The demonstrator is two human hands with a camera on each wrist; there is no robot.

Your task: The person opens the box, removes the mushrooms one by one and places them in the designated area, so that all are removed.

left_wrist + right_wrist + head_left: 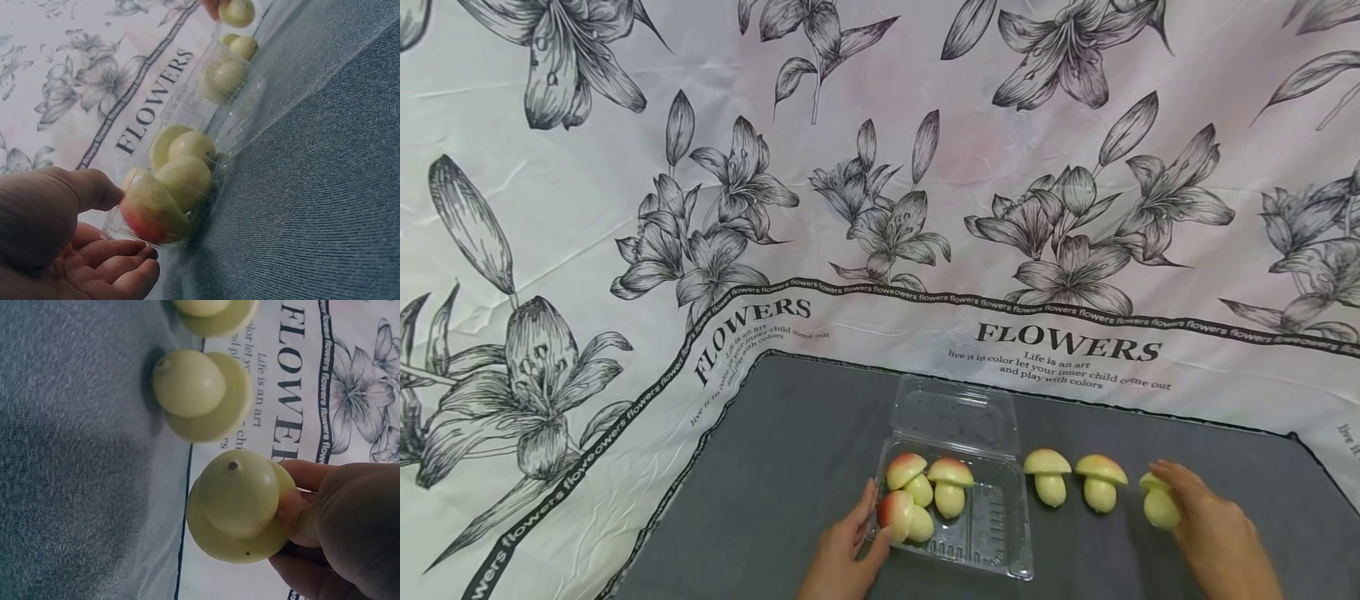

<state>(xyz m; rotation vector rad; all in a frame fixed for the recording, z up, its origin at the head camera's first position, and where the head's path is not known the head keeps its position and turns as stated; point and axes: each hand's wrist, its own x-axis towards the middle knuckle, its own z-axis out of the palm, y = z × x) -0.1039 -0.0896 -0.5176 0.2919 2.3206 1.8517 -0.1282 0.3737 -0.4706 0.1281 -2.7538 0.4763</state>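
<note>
My right hand (1221, 533) grips a toy mushroom (240, 494) by its cap, at the right end of a row. In the right wrist view its pale green stem faces the camera, with a small dark hole at the tip. My left hand (846, 550) pinches the left wall of a clear plastic clamshell box (996, 517), thumb on the near side. Inside the box's left half lie three mushrooms with red and yellow caps, one of them (951, 487) upright and another (153, 209) tipped over beside my left thumb.
Two more mushrooms stand in line between the box and my right hand, one (1047, 477) by the box and one (1101, 482) further right. The box's lid (955, 412) lies folded back behind it. A flower-printed cloth (887, 317) rises beyond the grey tabletop (737, 500).
</note>
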